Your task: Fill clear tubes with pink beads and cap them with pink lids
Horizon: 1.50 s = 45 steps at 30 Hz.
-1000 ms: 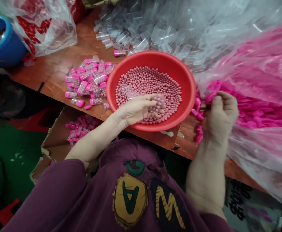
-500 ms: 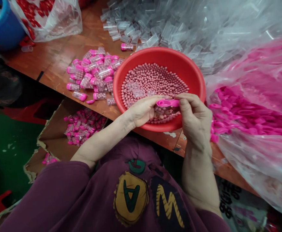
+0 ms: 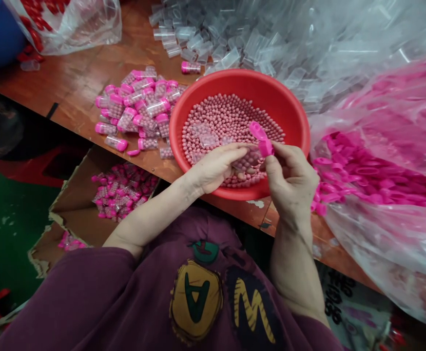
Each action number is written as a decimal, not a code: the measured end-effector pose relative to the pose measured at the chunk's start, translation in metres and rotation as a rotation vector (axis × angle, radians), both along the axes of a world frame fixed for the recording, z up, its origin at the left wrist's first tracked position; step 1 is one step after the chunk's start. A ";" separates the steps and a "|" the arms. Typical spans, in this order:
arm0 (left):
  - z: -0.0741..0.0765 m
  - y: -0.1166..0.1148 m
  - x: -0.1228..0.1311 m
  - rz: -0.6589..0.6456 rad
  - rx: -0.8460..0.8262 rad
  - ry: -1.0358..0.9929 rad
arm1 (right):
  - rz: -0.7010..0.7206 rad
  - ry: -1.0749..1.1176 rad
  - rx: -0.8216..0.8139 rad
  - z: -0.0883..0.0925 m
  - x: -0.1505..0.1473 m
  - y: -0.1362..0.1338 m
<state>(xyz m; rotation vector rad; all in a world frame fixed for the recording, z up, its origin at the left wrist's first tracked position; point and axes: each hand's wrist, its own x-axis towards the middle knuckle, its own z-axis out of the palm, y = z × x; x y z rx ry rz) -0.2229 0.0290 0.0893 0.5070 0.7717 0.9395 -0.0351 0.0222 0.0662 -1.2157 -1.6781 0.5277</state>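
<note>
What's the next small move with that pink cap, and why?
Probably press the pink cap in the right hand onto the clear tube in the left hand: the tube looks filled with pink beads and uncapped, and over the red basin any spill should land back inside.

You're wearing a plum sweatshirt [image 3: 70,287], its sleeves ending well short of your bare left hand [image 3: 213,168] and right hand [image 3: 291,183]. On the chest, a round yellow patch [image 3: 196,300] carries a green letter A [image 3: 197,298], upside down from your view, beside a dark patch [image 3: 233,312] with a yellow W [image 3: 252,308]; a small green emblem [image 3: 204,251] sits above.
</note>
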 end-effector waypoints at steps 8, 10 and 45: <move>-0.007 -0.002 -0.002 -0.052 0.012 0.020 | 0.074 0.050 -0.069 0.008 0.009 -0.001; -0.008 -0.002 -0.001 -0.053 0.014 0.048 | 0.089 -0.024 -0.073 0.013 0.011 -0.002; -0.003 -0.012 0.004 -0.052 0.171 0.187 | 0.114 -0.216 0.011 0.022 0.006 -0.003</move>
